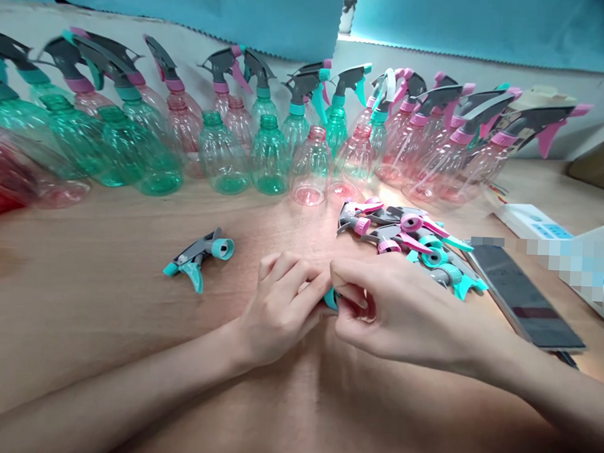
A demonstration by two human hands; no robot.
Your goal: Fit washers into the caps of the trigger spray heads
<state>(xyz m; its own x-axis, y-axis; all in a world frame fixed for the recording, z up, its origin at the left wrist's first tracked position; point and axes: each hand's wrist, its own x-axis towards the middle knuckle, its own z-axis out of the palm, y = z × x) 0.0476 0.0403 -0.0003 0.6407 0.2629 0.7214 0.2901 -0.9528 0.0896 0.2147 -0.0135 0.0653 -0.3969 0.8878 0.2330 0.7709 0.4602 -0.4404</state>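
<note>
My left hand [284, 306] and my right hand [403, 311] meet over the middle of the table. Both are closed around a spray trigger head; only a small teal part of the trigger head [331, 298] shows between them. My right thumb and fingers pinch at it, and my left fingers curl over its other side. Most of this piece is hidden by the hands. To the left lies a separate grey and teal trigger head [201, 254]. Just beyond my right hand is a pile of loose pink and teal trigger heads [389, 233].
Behind stand clear green bottles [269, 158] and pink bottles [311, 163], several uncapped and several wearing trigger heads. A phone [526, 296] lies at right, near a white power strip [537, 223]. A red item [4, 173] sits far left. Blue cloth [191, 11] hangs behind.
</note>
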